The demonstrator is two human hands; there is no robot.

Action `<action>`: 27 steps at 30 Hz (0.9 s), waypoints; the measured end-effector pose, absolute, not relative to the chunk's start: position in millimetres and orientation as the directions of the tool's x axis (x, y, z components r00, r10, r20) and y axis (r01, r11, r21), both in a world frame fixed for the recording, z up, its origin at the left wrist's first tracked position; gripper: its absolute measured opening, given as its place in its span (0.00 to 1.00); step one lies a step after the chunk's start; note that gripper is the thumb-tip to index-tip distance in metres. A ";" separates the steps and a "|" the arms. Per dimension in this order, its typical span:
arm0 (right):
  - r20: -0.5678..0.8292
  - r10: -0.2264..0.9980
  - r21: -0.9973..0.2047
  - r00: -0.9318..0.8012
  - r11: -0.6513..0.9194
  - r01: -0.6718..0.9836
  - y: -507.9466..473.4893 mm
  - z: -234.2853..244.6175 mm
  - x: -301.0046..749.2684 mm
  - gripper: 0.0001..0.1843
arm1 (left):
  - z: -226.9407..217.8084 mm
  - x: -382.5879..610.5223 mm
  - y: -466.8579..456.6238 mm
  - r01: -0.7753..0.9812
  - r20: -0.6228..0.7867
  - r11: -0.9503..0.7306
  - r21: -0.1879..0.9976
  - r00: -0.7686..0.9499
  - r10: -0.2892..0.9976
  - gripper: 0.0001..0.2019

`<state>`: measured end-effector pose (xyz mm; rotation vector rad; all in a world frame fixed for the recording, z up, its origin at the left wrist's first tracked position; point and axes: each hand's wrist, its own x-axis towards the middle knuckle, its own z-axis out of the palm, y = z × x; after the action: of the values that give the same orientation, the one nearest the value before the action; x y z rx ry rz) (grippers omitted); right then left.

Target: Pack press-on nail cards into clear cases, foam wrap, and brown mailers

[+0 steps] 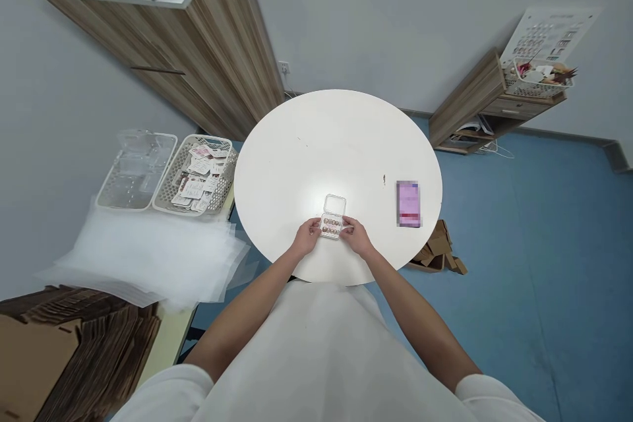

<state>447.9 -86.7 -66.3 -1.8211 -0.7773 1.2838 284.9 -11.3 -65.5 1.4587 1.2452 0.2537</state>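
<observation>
A small clear plastic case [332,217] lies open on the round white table [336,145], its lid tipped back toward the far side. Rows of small brownish pieces fill its lower half. My left hand [307,236] pinches the case's left edge with curled fingers. On the opposite side, my right hand [355,235] grips the right edge the same way. Both hands rest near the table's front rim.
A pink and purple phone-like item [408,204] lies on the table's right. Two white baskets [192,175] and clear bags [148,257] sit on a side surface at left, flat cardboard [59,349] below. Wooden cabinets [198,59] stand behind; cardboard scraps [438,254] lie on the blue floor.
</observation>
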 end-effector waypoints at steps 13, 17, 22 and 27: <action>-0.498 0.790 -0.858 0.357 -0.388 -0.337 -101.7 -39.1 459.8 0.21 | -35.9 275.5 -32.1 0.078 -0.494 0.546 0.834 0.547 0.676 0.23; -0.501 0.809 -0.844 0.306 -0.379 -0.380 -96.5 -32.1 468.7 0.19 | -30.4 277.6 -37.0 0.075 -0.500 0.571 0.817 0.586 0.638 0.22; -0.429 0.854 -0.868 0.296 -0.299 -0.397 -97.6 -25.2 473.3 0.19 | -24.6 278.7 -40.2 0.063 -0.513 0.608 0.791 0.611 0.603 0.21; -0.370 0.887 -0.888 0.278 -0.250 -0.385 -100.7 -22.3 474.5 0.14 | -20.9 280.6 -40.8 0.037 -0.541 0.663 0.748 0.613 0.576 0.21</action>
<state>474.5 -100.7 -22.3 -1.3151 -0.5250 1.3086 280.6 -40.8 -20.9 0.8012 0.8699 0.3524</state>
